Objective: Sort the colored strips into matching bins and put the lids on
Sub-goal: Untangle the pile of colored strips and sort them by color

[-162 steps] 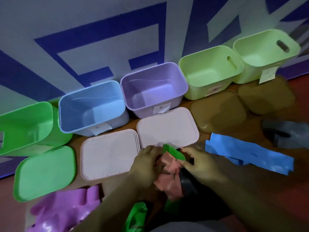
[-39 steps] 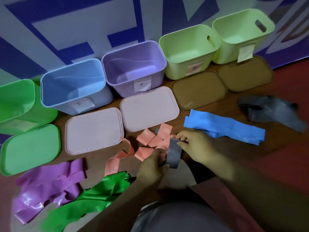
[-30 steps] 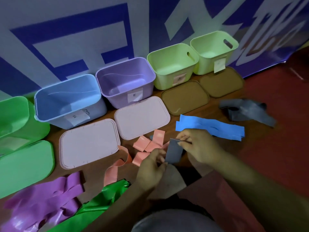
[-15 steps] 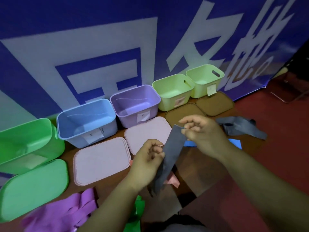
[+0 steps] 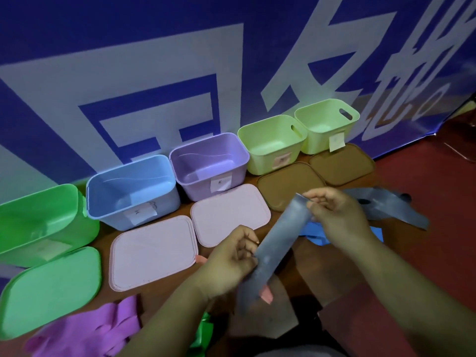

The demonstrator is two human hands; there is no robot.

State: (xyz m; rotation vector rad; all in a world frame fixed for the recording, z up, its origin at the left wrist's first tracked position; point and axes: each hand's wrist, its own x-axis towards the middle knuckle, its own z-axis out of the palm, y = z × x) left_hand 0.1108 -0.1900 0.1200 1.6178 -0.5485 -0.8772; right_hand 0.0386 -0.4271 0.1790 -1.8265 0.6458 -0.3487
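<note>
A grey strip [image 5: 280, 238] is stretched in the air between my hands. My right hand [image 5: 334, 215] pinches its upper end and my left hand [image 5: 231, 258] grips it lower down. Open bins stand in a row at the wall: green [image 5: 38, 222], blue [image 5: 134, 191], purple [image 5: 208, 163] and two light green ones [image 5: 270, 143] [image 5: 327, 124]. Lids lie in front: green [image 5: 49, 289], two pink [image 5: 152, 251] [image 5: 229, 215], two brown [image 5: 286, 186] [image 5: 342, 163]. More grey strips [image 5: 386, 204] lie at the right, blue strips [image 5: 314, 231] under my right hand, purple strips [image 5: 85, 331] and a green strip [image 5: 203, 333] near me.
A blue and white banner [image 5: 180, 73] hangs right behind the bins. Red floor [image 5: 438, 202] spreads to the right of the brown board the bins stand on. A pink strip end [image 5: 266, 296] shows below my left hand.
Both hands have lifted the grey strip off the pile and pulled it out lengthwise. My view has tilted up, so the pink strips are mostly hidden behind my hands.
</note>
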